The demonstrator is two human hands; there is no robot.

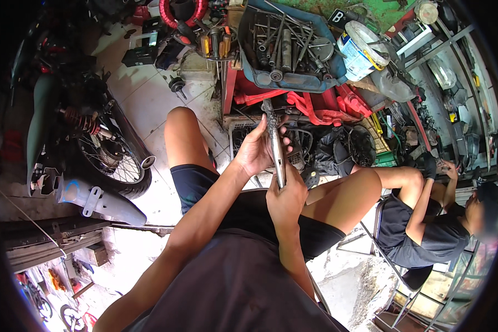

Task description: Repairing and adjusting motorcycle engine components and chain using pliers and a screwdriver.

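Above my lap I hold a long, slim metal tool (275, 145), its lower part silvery and its upper end dark and greasy. I cannot make out its exact kind. My left hand (253, 154) is wrapped round the upper half, thumb on the near side and fingertips showing past the right edge. Lower down, my right hand (287, 200) is closed on the bottom end, and its fingers cover part of it. The tool stands nearly upright in the picture, its top close to a red metal rack (315, 106).
Ahead, a blue tray (315, 84) full of wrenches and sockets sits beside a white bucket (357, 55). Screwdrivers (214, 44) stand at its left. A motorcycle wheel (128, 149) and grey exhaust (102, 200) are at left. Another person (431, 235) sits at right.
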